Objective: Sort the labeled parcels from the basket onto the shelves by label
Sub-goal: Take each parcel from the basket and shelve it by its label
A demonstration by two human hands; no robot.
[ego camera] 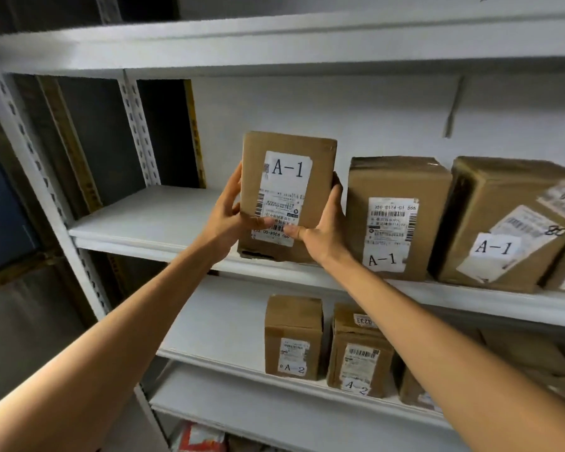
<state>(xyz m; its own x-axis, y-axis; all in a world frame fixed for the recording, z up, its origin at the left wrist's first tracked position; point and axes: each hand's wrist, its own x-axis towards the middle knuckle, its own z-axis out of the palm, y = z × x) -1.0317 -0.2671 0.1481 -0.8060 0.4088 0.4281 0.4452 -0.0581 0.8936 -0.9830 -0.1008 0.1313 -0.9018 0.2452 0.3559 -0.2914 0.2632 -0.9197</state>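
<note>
A brown cardboard parcel labeled A-1 (pixel 287 194) stands upright at the front edge of the middle shelf (pixel 150 223). My left hand (pixel 227 213) grips its left side with the thumb across the lower label. My right hand (pixel 323 230) grips its right side, thumb on the front. To its right on the same shelf stand two more A-1 parcels, one upright (pixel 393 220) and one larger and tilted (pixel 506 223). The basket is out of view.
On the shelf below (pixel 216 340) stand two parcels labeled A-2 (pixel 292 337) (pixel 359 353), with more boxes behind my right arm. The left part of the middle shelf is bare. A white perforated upright (pixel 46 184) runs down the left. A red package (pixel 199 438) shows at the bottom.
</note>
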